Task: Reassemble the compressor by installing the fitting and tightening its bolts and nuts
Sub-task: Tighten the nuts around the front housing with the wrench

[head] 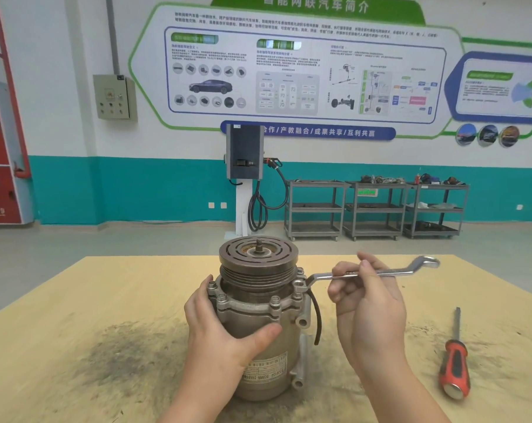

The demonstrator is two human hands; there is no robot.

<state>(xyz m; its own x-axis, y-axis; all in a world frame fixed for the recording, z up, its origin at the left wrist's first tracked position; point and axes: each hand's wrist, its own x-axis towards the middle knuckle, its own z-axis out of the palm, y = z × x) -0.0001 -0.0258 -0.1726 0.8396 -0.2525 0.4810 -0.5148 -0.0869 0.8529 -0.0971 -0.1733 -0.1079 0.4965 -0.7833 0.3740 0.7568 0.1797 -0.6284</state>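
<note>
Two hands are at work in our single head view: our left hand [225, 328] wraps around the compressor [260, 319], fingers and thumb curled against its housing to steady it, while our right hand [367, 297] pinches the shank of the ring spanner [371, 271] between thumb and fingertips. The compressor stands upright near the middle of the wooden table [75, 315], pulley end up, and the spanner's near ring sits on a flange bolt [299, 283] at the right side. A red-handled screwdriver [455, 361] lies well apart on the right. We judge this to be bolt tightening. To do it well, we should keep the ring fully seated and level on the bolt head, shift our grip further out along the shank for leverage, brace the housing firmly against the turn, and work the flange bolts evenly.
</note>
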